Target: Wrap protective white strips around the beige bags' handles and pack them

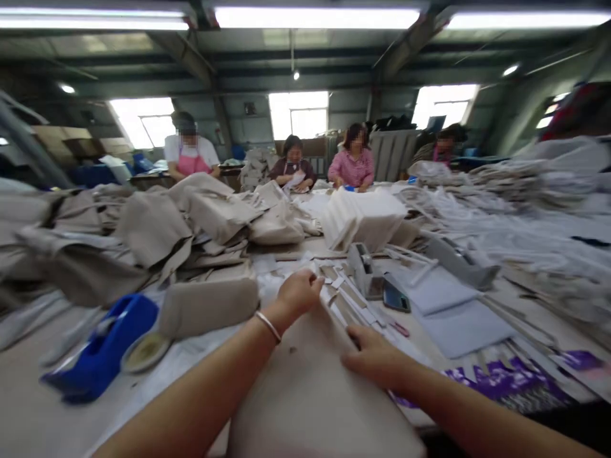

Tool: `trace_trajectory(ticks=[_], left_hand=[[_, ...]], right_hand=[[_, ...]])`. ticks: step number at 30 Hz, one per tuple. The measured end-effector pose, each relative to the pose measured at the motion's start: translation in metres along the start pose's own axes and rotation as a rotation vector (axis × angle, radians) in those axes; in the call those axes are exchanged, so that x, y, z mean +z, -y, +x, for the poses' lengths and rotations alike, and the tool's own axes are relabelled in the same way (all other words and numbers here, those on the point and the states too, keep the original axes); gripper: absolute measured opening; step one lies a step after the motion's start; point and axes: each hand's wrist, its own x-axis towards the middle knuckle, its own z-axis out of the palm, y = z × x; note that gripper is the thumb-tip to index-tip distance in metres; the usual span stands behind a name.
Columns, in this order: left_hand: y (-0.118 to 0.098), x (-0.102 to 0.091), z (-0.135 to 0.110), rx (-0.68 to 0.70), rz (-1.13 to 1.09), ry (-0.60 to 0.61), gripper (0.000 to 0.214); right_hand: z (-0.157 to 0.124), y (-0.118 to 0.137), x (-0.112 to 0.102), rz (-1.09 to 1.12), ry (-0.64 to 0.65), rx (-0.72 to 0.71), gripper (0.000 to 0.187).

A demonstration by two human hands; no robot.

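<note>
My left hand (300, 291), a bangle on its wrist, reaches forward with fingers curled closed at the near end of a row of narrow beige and white strips (344, 294) on the table. What the fingers pinch is hidden. My right hand (375, 357) lies on the right edge of a large beige fabric piece (310, 388) in front of me, thumb out, fingers bent down against the cloth beside the strips.
A blue tape dispenser (102, 350) and a rolled beige fabric (207, 306) lie at left. Heaps of beige cloth (153, 229) fill the left, white stacks (363, 219) the middle, a dark phone (396, 298) and purple printed sheets (506, 375) the right. Several people work at the far end.
</note>
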Motion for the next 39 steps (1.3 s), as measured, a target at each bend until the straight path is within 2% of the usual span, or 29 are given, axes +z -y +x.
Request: trace_trajectory(ticks=[3,5,6,8,10,12,14,16,20,23,25,28,30,32,35,39], left_hand=[[0.018,-0.051,-0.041,-0.021,-0.043,-0.077,0.030],[0.032,-0.078,-0.085,-0.101,-0.114,-0.164,0.029],[0.038,-0.086,-0.111,-0.174,-0.163,-0.169,0.029],[0.046,-0.092,-0.162,-0.367,-0.279,-0.078,0.031],[0.050,-0.087,-0.206,-0.521,-0.398,0.060,0.035],[0.052,-0.080,-0.235,-0.570,-0.522,0.135,0.039],[0.054,-0.074,-0.249,-0.550,-0.633,0.152,0.042],[0.056,-0.068,-0.253,-0.561,-0.647,0.143,0.044],[0.054,-0.054,-0.250,-0.663,-0.467,0.108,0.033],[0.042,-0.051,-0.243,-0.616,-0.498,0.083,0.022],[0.031,-0.055,-0.237,-0.537,-0.453,0.107,0.023],[0.023,-0.063,-0.231,-0.439,-0.187,0.215,0.029],[0.028,-0.064,-0.230,-0.425,-0.067,0.281,0.033],[0.039,-0.065,-0.231,-0.442,-0.149,0.308,0.036],[0.058,-0.068,-0.229,-0.485,-0.481,0.305,0.044],[0.078,-0.069,-0.203,-0.516,-0.753,0.243,0.053]], right_hand=[[-0.006,-0.021,0.007,0.357,0.139,0.062,0.036],[-0.009,-0.037,0.011,0.479,0.191,0.130,0.044],[-0.010,-0.043,0.013,0.515,0.202,0.163,0.047],[-0.011,-0.052,0.018,0.560,0.193,0.219,0.051],[-0.011,-0.056,0.021,0.591,0.154,0.266,0.053],[-0.009,-0.057,0.023,0.603,0.126,0.310,0.056],[-0.007,-0.059,0.022,0.565,0.115,0.333,0.055],[-0.004,-0.064,0.020,0.480,0.092,0.336,0.049],[0.003,-0.074,0.012,0.331,0.050,0.310,0.045],[0.004,-0.068,0.004,0.181,-0.069,0.349,0.047],[0.002,-0.055,0.002,0.147,-0.126,0.364,0.048],[-0.004,-0.038,0.006,0.208,-0.008,0.421,0.055],[-0.004,-0.038,0.014,0.199,0.099,0.446,0.061],[-0.002,-0.047,0.021,0.170,0.155,0.417,0.065],[0.001,-0.061,0.028,0.136,0.144,0.339,0.064],[0.000,-0.048,0.027,-0.055,0.060,0.206,0.058]])
